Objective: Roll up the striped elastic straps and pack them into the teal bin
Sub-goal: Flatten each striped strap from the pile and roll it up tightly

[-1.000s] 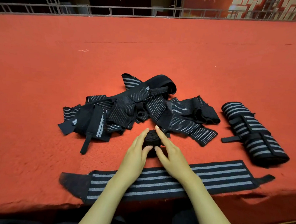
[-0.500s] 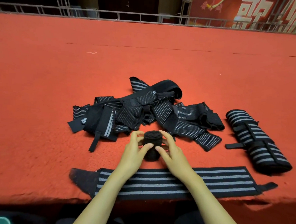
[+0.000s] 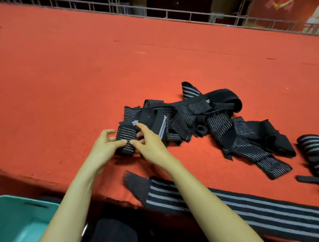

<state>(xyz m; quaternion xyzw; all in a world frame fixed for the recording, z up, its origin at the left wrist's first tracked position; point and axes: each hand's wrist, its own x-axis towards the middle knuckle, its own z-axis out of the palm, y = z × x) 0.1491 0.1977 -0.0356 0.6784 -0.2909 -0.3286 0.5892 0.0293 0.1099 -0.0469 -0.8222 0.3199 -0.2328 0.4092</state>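
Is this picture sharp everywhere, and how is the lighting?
Head view: the teal bin and flat strap near the bottom edge look smeared, the rolled strap sharper; the red table is evenly lit; beyond the far railing it is dark.

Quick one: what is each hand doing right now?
Left hand: grips the rolled strap from its left side.
Right hand: pinches the same rolled strap from its right side.
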